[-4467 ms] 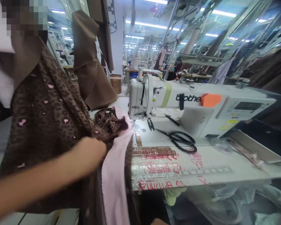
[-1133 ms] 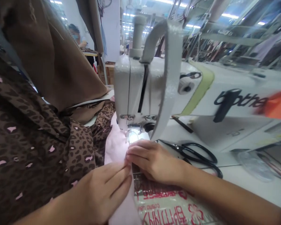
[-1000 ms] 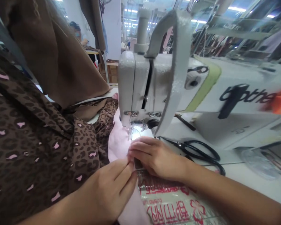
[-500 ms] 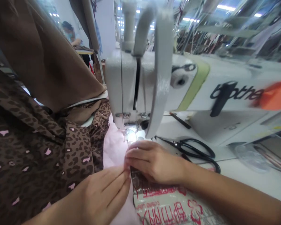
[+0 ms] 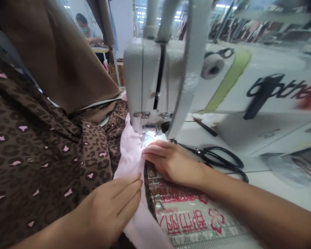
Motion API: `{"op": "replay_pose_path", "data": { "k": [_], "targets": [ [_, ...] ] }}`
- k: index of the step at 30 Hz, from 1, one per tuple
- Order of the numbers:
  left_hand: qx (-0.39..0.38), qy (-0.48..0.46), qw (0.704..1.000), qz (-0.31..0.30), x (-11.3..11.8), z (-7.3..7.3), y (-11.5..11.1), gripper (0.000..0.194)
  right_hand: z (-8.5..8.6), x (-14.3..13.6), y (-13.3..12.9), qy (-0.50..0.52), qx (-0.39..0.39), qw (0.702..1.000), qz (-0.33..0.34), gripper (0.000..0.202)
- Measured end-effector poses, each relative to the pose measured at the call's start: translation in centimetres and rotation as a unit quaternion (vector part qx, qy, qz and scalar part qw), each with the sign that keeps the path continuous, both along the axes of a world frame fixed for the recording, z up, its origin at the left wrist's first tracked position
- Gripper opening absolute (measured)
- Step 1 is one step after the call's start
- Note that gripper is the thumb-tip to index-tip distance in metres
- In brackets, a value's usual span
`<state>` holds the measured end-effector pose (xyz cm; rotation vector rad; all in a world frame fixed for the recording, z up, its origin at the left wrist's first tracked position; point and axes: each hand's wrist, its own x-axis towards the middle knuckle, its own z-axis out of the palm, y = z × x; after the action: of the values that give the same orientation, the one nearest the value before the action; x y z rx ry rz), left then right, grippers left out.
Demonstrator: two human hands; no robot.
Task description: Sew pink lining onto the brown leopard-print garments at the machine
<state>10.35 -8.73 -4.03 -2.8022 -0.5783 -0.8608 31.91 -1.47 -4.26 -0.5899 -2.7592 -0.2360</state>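
A strip of pink fabric (image 5: 131, 157) runs from under the lit needle area of the white sewing machine (image 5: 155, 79) down towards me. My left hand (image 5: 107, 205) grips the strip, fingers pressed together, a little below the needle. My right hand (image 5: 175, 162) pinches the strip's right edge close to the presser foot (image 5: 144, 138); its fingertips partly hide what they hold. Dark brown leopard-print fabric (image 5: 64, 166) lies bunched left of the strip, and a dark edge also shows beneath the pink.
Black-handled scissors (image 5: 217, 157) lie right of my right hand, with a slim dark tool (image 5: 204, 126) behind them. Red-printed clear plastic (image 5: 186, 214) and a ruler scale (image 5: 212, 240) lie under my right forearm. Brown cloth (image 5: 67, 58) hangs at left; a person (image 5: 83, 27) sits beyond.
My left hand is now further from my right hand, and more of the pink strip shows between and below them. The camera view has shifted slightly.
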Motion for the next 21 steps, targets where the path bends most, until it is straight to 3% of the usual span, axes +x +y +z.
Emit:
{"op": "replay_pose_path", "data": {
  "k": [3, 9, 12, 15, 18, 21],
  "targets": [
    [-0.008, 0.013, 1.000, 0.014, -0.5, -0.8, -0.2, 0.029, -0.2, 0.1, 0.1, -0.016, 0.004, 1.000, -0.008, 0.023],
    [-0.031, -0.080, 0.996, -0.009, 0.4, -1.9, 0.1, 0.033, -0.4, 0.0, 0.2, -0.007, 0.009, 1.000, -0.003, 0.023],
    [-0.036, -0.023, 0.997, -0.058, -0.6, -1.0, 1.8, 0.032, -0.4, 0.0, 0.2, -0.001, -0.003, 1.000, -0.005, 0.025],
    [-0.025, 0.063, 0.992, -0.105, -1.9, 1.1, 3.2, 0.033, -0.4, -0.2, 0.1, -0.008, -0.019, 1.000, -0.018, 0.027],
    [-0.012, 0.111, 0.989, -0.102, -1.9, 2.6, 2.3, 0.033, -0.4, -0.4, 0.0, -0.013, -0.018, 0.999, -0.032, 0.026],
    [-0.062, 0.063, 0.996, -0.035, -1.2, 2.4, 0.0, 0.038, -0.3, -0.4, 0.1, -0.024, -0.017, 0.999, -0.027, 0.026]
  ]
}}
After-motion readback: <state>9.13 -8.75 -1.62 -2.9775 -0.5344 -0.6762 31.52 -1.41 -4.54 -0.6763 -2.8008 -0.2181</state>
